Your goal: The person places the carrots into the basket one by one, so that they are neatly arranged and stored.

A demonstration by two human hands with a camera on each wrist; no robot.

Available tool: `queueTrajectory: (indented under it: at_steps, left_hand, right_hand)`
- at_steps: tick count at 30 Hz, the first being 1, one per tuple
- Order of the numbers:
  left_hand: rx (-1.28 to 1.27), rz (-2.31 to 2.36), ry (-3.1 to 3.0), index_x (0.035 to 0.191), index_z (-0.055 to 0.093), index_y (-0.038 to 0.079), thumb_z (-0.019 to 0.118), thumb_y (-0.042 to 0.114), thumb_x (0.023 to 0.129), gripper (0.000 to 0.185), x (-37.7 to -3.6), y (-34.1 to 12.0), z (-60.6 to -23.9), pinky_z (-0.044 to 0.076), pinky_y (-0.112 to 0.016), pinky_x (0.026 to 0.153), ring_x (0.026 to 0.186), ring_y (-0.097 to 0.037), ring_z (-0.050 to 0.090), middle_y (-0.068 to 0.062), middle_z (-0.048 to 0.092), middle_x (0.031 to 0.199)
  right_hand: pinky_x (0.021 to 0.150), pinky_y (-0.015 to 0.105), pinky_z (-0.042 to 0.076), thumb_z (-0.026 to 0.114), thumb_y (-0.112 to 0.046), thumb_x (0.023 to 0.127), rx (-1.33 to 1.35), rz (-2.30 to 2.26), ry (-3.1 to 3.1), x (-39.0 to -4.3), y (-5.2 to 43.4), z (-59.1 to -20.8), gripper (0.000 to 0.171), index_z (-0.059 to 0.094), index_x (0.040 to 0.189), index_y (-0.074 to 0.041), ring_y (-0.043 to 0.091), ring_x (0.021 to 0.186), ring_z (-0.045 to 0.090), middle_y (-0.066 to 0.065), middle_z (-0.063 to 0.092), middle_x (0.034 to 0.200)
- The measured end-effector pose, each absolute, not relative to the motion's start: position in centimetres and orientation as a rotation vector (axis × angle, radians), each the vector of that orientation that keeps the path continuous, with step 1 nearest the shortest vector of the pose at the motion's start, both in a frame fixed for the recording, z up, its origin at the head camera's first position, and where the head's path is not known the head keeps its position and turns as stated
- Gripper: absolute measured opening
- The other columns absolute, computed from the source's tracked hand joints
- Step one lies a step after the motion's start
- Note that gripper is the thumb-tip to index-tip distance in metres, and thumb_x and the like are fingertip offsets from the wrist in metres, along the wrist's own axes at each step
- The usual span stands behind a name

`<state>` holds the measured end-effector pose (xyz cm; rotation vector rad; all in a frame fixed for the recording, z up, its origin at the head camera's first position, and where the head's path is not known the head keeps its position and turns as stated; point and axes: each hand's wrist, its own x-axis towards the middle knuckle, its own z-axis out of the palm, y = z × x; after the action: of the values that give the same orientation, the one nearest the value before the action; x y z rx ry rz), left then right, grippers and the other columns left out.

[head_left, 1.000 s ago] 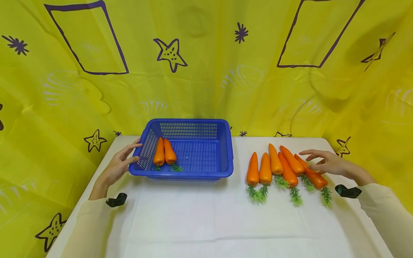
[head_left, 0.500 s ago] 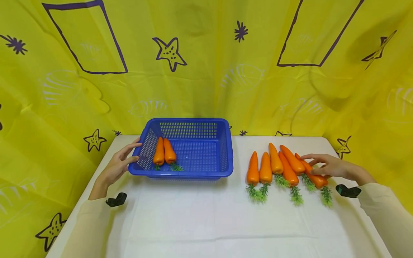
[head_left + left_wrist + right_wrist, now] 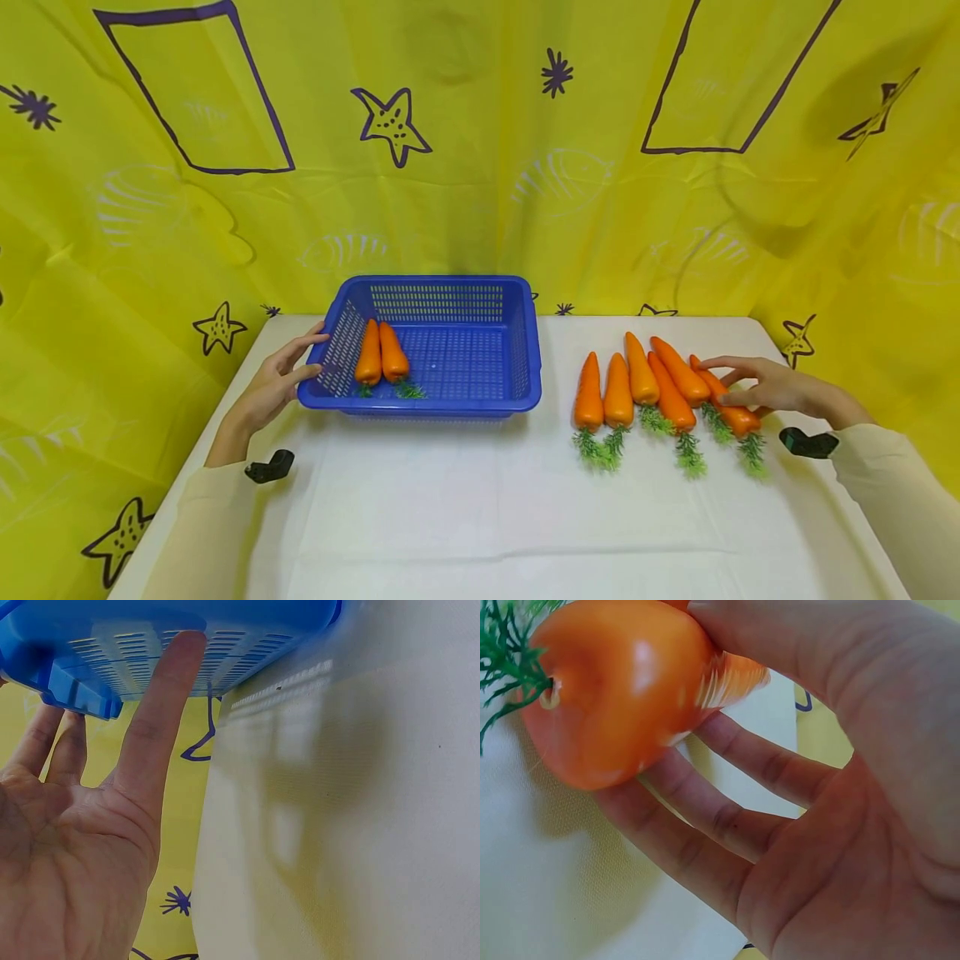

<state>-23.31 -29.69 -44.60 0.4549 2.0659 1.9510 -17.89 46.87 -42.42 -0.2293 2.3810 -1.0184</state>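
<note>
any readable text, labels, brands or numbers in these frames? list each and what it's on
None: no words, brands or numbers readable in any view.
Yellow backdrop: only drawn purple stars and outlined rectangles, no lettering.
Blue basket, carrots and white tablecloth: no labels visible.

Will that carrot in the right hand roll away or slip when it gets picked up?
The carrot looks glossy, so it may be a bit slippery in the right hand. Its round, tapered body would probably roll in a curve if nudged. The green top looks soft and likely flops.
</note>
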Motion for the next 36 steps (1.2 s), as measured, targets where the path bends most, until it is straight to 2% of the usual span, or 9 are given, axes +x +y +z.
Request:
queueTrajectory:
  at_steps: [7,12,15,19,21,25,27,33,36]
  left_hand:
    - [0.455,1.950,2.070,0.155,0.040,0.006,0.053,0.008,0.107,0.050,-23.3,-29.7,-44.5,0.061,-0.035,0.086,0.136,-0.007,0.039,0.002,0.006,0.174]
    - [0.453,1.945,2.072,0.155,0.039,0.006,0.053,0.009,0.107,0.050,-23.2,-29.6,-44.5,0.061,-0.035,0.087,0.137,-0.008,0.039,0.003,0.006,0.174]
    - [0.451,1.938,2.081,0.155,0.039,0.006,0.053,0.009,0.107,0.050,-23.2,-29.6,-44.5,0.061,-0.035,0.087,0.144,-0.019,0.034,0.003,0.006,0.174]
    - [0.466,1.921,2.103,0.156,0.038,0.006,0.053,0.009,0.107,0.052,-23.1,-29.6,-44.4,0.061,-0.033,0.087,0.152,-0.034,0.020,0.002,0.006,0.174]
    - [0.469,1.920,2.100,0.156,0.038,0.006,0.053,0.009,0.107,0.052,-23.1,-29.6,-44.4,0.061,-0.034,0.087,0.151,-0.031,0.023,0.002,0.005,0.174]
    - [0.454,1.940,2.073,0.156,0.038,0.006,0.054,0.010,0.107,0.051,-23.2,-29.5,-44.5,0.061,-0.037,0.087,0.138,-0.014,0.041,0.002,0.006,0.174]
    - [0.449,1.944,2.067,0.156,0.038,0.006,0.054,0.010,0.107,0.051,-23.2,-29.5,-44.4,0.061,-0.038,0.087,0.134,-0.009,0.044,0.003,0.006,0.174]
    - [0.455,1.934,2.083,0.156,0.038,0.007,0.054,0.010,0.107,0.052,-23.1,-29.5,-44.4,0.061,-0.038,0.088,0.143,-0.018,0.033,0.002,0.006,0.174]
    - [0.456,1.931,2.092,0.157,0.038,0.007,0.054,0.010,0.107,0.052,-23.1,-29.5,-44.5,0.061,-0.038,0.088,0.144,-0.021,0.032,0.001,0.005,0.174]
  right_hand:
    - [0.074,0.039,0.060,0.070,-0.022,0.099,-0.219,-1.019,2.394,-17.7,46.7,-42.4,0.070,0.035,0.156,-0.001,0.027,0.101,0.065,0.039,0.047,0.139]
    - [0.069,0.038,0.061,0.071,-0.020,0.098,-0.216,-0.987,2.414,-17.7,46.1,-42.2,0.071,0.035,0.156,0.000,0.026,0.091,0.066,0.039,0.049,0.136]
    - [0.064,0.039,0.061,0.072,-0.018,0.097,-0.236,-0.938,2.436,-18.0,45.6,-42.1,0.070,0.037,0.154,0.003,0.025,0.085,0.065,0.040,0.052,0.132]
    - [0.063,0.039,0.062,0.072,-0.015,0.096,-0.235,-0.885,2.444,-18.2,45.0,-41.6,0.069,0.039,0.152,0.004,0.024,0.085,0.065,0.039,0.053,0.128]
    - [0.063,0.039,0.062,0.072,-0.014,0.096,-0.232,-0.875,2.439,-18.2,44.9,-41.5,0.068,0.039,0.152,0.005,0.025,0.086,0.065,0.039,0.053,0.127]
    - [0.062,0.040,0.062,0.072,-0.012,0.095,-0.242,-0.890,2.443,-18.2,45.0,-41.3,0.067,0.040,0.151,0.005,0.026,0.086,0.065,0.039,0.053,0.125]
    - [0.062,0.040,0.062,0.072,-0.012,0.095,-0.256,-0.895,2.450,-18.2,45.0,-41.0,0.066,0.040,0.151,0.005,0.025,0.085,0.065,0.038,0.054,0.125]
    - [0.061,0.039,0.063,0.074,-0.014,0.094,-0.306,-0.932,2.460,-18.2,45.0,-39.6,0.065,0.042,0.149,0.003,0.022,0.075,0.066,0.036,0.053,0.123]
    - [0.061,0.038,0.063,0.073,-0.013,0.095,-0.330,-0.946,2.465,-18.3,44.9,-38.7,0.066,0.041,0.150,0.003,0.023,0.075,0.067,0.038,0.052,0.125]
